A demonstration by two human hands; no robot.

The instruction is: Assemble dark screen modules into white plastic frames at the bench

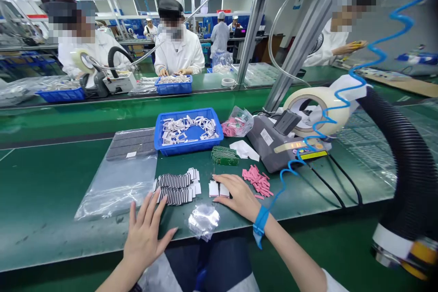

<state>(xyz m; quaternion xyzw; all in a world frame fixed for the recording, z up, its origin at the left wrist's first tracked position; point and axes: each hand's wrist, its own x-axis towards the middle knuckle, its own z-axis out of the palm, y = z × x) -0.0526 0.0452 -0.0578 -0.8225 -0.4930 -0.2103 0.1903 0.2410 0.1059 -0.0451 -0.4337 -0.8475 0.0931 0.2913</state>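
Note:
My left hand (pixel 145 232) is spread, with its fingertips by the left end of two rows of overlapping white pieces with dark edges (pixel 176 188). My right hand (pixel 237 194), with a blue wrist strap (pixel 260 224), has its thumb and fingers around the right one of two small white square pieces (pixel 224 190) on the green bench. Between the hands, near the front edge, lies a pile of clear plastic pieces (pixel 203 221). Pink strips (pixel 259 181) are heaped right of my right hand. Beyond it, green circuit boards (pixel 226 157) lean in a row.
A blue tray (pixel 157 134) of white frames stands behind. Flat plastic bags (pixel 116 182) lie at left. A tape dispenser (pixel 280 141), a coiled blue cord (pixel 379 57) and a black hose (pixel 404 146) occupy the right. Several co-workers in white sit or stand across the line.

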